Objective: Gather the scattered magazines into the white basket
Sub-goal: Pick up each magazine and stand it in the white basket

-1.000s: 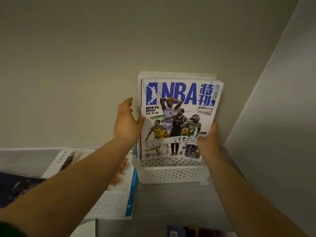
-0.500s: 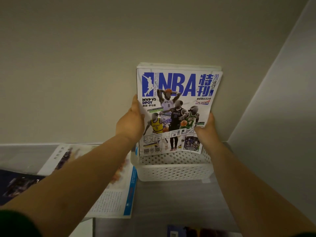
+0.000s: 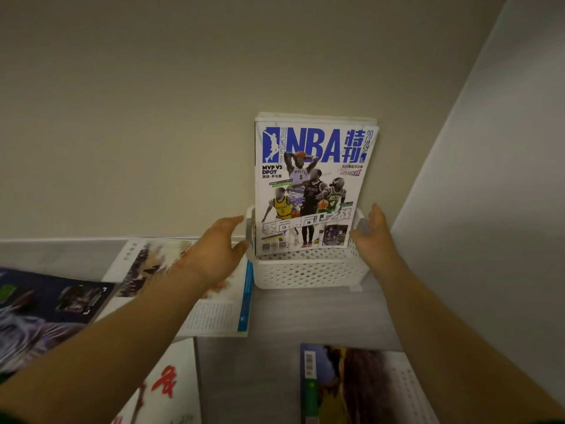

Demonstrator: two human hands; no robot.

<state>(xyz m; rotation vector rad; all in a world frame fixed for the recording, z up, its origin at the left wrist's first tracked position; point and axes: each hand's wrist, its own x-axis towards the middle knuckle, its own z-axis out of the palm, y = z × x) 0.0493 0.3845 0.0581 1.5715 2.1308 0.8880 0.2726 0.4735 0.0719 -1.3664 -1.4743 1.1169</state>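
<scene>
The NBA magazine [image 3: 312,182] stands upright in the white basket [image 3: 308,272], leaning on the wall with more magazines behind it. My left hand [image 3: 215,252] hovers just left of the basket, fingers apart, holding nothing. My right hand [image 3: 374,232] is at the basket's right rim, fingers spread and blurred, off the magazine. Scattered magazines lie on the grey surface: an open one [image 3: 220,313] under my left arm, a dark one [image 3: 46,316] at far left, a white one with red characters [image 3: 166,390] near the bottom, and a green-spined one [image 3: 351,384] at bottom right.
The basket sits in a corner, with the beige wall [image 3: 153,117] behind and a grey side panel [image 3: 489,209] to the right. Bare grey surface [image 3: 275,347] lies in front of the basket between the magazines.
Both hands let go of the NBA magazine and drew back to the basket's sides. The magazine now rests lower in the basket. The view tilted down, showing more magazines.
</scene>
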